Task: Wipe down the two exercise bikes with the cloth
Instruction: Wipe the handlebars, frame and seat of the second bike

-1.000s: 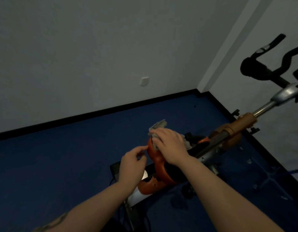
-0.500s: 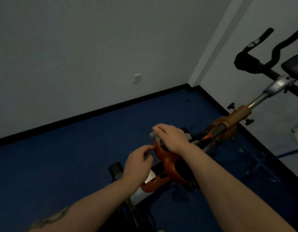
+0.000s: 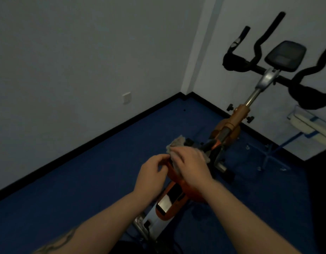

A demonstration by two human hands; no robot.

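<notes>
An orange and black exercise bike (image 3: 235, 116) stands below me, its black handlebars (image 3: 237, 59) and console (image 3: 285, 55) at the upper right. My right hand (image 3: 189, 164) presses a grey cloth (image 3: 177, 143) flat onto the top of the bike's orange flywheel cover (image 3: 191, 191). My left hand (image 3: 151, 173) hovers just left of the cover with its fingers curled, thumb and fingertips near the cloth's edge; whether it holds the cloth is hidden. Only one bike is in view.
Dark blue carpet (image 3: 85, 180) covers the floor up to a black skirting board. White walls meet in a corner behind the bike. A wall socket (image 3: 126, 97) sits low on the left wall. A white and blue object (image 3: 308, 125) leans at the right wall.
The view has swung right and up, showing the handlebars and console. My right hand has slid the cloth slightly along the flywheel cover. My left hand has stayed close beside it.
</notes>
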